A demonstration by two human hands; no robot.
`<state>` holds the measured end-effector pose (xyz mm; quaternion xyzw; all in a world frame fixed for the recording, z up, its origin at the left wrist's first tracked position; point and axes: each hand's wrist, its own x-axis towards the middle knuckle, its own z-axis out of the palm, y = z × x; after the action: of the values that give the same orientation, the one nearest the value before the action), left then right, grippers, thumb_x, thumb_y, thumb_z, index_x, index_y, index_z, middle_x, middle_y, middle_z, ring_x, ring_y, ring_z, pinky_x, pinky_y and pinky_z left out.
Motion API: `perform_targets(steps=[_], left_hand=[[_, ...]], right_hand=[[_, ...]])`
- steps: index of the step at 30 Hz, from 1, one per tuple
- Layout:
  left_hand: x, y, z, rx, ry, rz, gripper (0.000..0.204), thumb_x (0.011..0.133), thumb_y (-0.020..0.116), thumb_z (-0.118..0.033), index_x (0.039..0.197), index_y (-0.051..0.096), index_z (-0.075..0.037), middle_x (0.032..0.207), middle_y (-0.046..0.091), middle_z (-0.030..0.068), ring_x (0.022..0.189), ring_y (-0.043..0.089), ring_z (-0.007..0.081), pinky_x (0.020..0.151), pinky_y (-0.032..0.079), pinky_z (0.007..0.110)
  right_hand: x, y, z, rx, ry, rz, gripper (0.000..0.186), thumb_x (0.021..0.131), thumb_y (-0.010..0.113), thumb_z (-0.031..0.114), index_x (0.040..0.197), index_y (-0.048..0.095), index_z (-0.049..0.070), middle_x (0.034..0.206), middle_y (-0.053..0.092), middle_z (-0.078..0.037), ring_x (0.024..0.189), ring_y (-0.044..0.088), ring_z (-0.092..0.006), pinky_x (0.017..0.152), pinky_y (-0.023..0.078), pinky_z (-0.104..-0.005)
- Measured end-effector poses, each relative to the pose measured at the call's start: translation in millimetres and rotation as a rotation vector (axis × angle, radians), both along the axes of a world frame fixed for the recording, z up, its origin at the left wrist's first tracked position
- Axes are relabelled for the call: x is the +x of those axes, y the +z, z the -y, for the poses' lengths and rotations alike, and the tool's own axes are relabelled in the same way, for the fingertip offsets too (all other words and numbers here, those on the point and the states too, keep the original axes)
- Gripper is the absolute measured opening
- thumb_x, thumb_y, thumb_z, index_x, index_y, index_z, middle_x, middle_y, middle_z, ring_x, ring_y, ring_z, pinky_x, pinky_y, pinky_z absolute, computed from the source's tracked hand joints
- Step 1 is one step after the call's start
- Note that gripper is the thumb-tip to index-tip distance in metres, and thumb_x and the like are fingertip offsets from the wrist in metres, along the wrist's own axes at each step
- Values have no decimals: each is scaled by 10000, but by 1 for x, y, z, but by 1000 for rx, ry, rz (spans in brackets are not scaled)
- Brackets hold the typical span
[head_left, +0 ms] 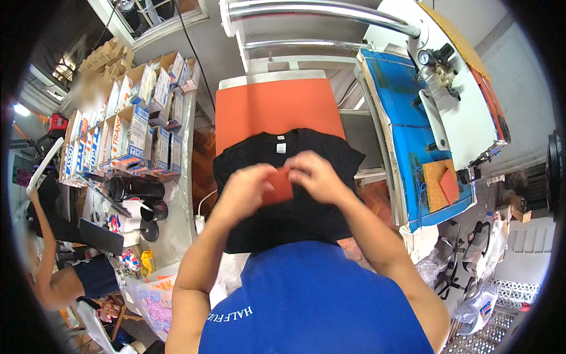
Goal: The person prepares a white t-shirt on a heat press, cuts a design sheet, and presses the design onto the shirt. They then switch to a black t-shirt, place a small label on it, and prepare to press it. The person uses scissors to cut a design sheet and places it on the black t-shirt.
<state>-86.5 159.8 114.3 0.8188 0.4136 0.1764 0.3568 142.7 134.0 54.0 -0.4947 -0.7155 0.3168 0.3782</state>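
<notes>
From here I see the reddish square (279,187) over the black shirt (283,227), its left side pinched by the left hand (244,190), its upper right corner by the right hand (319,177); I judge it light, thin, best held by its edges.

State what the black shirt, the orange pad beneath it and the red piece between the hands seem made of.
Black shirt: probably cotton-like knit, matte; it lies limp.
Orange pad: possibly silicone rubber, smooth, matte; flat, even surface.
Red piece: perhaps rubber or foam, matte; no glint, but blurred.
</notes>
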Motion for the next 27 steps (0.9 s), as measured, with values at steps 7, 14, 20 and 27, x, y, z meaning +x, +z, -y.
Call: perform_targets(steps=[7,14,20,27], left_hand=[[18,-46,-126,495,308,400,186,858,634,12,1027,705,-17,1008,690,167,948,664,340,828,526,399],[52,-112,-185,12,-196,-15,257,789,701,-218,1004,776,-100,998,743,125,897,718,250,835,555,376],[37,-113,-151,45,-16,-109,240,754,764,-207,945,747,-64,1091,670,146,1012,636,334,864,512,436],[29,-106,-135,110,58,-158,257,693,815,-114,909,695,-43,976,687,185,982,660,370,846,531,449]], right_hand=[[10,-31,-102,81,-50,826,298,826,718,200,1094,659,82,1089,649,-120,1123,572,-327,965,423,-477],[4,-9,-100,159,-54,552,210,722,712,69,927,690,30,1012,650,-157,1019,599,-373,890,474,-471],[3,-40,-102,70,-109,529,286,753,738,67,1028,671,29,1247,614,-151,1182,542,-355,1033,380,-476],[7,-47,-109,167,-91,424,204,729,745,32,914,672,-16,996,692,-208,962,647,-396,867,496,-448]])
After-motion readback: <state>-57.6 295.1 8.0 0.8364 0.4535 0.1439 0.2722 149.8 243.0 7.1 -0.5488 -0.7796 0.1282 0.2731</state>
